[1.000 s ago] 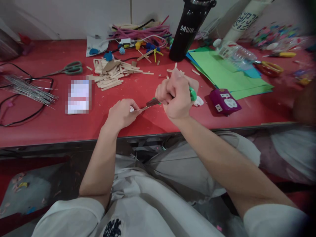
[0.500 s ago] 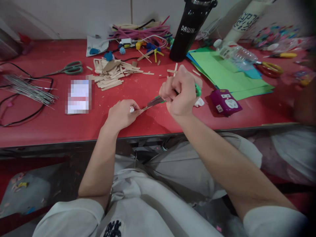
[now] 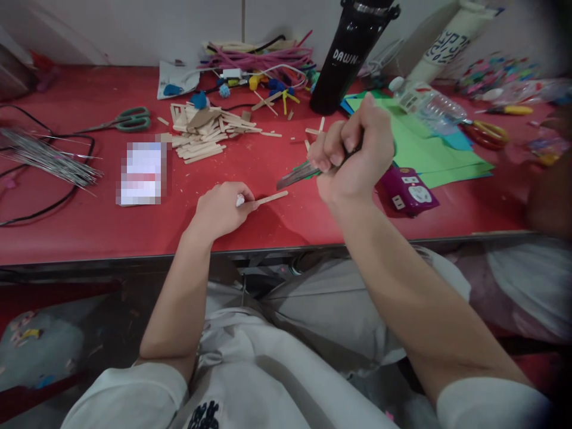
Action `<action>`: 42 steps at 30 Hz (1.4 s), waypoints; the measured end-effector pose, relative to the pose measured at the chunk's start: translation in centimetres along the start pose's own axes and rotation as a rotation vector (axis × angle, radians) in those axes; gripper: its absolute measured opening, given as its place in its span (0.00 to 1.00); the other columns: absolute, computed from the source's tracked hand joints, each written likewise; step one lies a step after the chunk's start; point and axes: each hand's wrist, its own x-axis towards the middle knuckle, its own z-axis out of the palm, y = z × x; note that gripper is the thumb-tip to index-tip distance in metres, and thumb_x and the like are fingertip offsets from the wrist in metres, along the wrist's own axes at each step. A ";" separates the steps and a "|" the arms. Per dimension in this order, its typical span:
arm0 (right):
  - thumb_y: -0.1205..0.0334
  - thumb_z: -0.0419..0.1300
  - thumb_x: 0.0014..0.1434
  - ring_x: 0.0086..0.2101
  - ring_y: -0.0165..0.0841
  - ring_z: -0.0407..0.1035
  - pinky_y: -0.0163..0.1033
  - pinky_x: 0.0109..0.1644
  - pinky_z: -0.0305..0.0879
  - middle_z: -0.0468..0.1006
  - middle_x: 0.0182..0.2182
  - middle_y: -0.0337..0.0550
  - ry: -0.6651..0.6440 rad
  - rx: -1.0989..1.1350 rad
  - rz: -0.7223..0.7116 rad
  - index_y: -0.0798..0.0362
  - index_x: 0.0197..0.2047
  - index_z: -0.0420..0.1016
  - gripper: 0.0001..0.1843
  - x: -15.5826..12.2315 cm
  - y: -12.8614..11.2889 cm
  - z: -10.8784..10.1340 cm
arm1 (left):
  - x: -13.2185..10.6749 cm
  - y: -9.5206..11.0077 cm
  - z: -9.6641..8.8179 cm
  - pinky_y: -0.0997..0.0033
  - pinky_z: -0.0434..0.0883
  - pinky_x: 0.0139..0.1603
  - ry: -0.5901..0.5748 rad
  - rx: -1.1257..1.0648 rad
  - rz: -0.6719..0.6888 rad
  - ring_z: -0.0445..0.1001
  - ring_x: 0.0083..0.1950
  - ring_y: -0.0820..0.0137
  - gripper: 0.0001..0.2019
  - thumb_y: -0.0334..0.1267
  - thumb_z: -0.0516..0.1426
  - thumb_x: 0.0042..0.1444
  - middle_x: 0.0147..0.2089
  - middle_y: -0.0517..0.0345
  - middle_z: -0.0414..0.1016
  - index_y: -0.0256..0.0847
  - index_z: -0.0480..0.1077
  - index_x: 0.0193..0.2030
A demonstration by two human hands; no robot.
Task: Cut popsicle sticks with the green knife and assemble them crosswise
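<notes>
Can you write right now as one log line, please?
left hand: holds wooden stick | right hand: grips bladed tool | tool: apart from stick | stick pile: on red table, beyond left hand

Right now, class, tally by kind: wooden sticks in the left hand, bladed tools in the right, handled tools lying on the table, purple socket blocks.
Wooden stick in left hand: 1
Bladed tool in right hand: 1
Handled tools on table (green scissors, orange-handled tool, yellow-handled tool): 3
Purple socket block: 1
Total: 6
</notes>
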 end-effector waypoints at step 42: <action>0.37 0.62 0.59 0.19 0.25 0.53 0.37 0.24 0.51 0.58 0.13 0.33 -0.766 -0.602 0.258 0.52 0.19 0.65 0.31 1.0 -2.4 -2.5 | -0.7 -0.1 0.4 0.72 0.62 0.28 0.656 -0.312 0.358 0.61 0.22 0.75 0.16 0.54 0.56 0.63 0.21 0.66 0.65 0.46 0.75 0.47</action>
